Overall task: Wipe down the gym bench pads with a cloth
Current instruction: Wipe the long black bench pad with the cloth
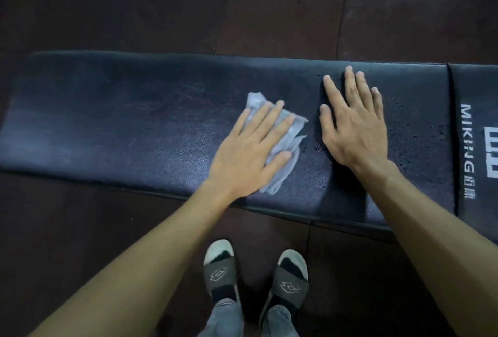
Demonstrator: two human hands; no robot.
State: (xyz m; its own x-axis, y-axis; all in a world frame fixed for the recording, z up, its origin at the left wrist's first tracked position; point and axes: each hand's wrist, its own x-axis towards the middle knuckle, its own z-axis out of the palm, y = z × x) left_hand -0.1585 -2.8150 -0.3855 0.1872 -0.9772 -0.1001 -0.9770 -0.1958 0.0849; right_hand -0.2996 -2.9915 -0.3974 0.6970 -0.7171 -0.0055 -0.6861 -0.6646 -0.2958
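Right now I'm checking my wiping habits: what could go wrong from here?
Droplets still bead on the long pad around your right hand, which rests flat there; it could slip or smear them. The cloth is bunched under the flat left hand with no grip, so it may slide out. The printed pad could get skipped.

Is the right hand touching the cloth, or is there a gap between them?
Apart. The head view shows a strip of bare black pad between the right hand and the cloth, which lies under the left hand.
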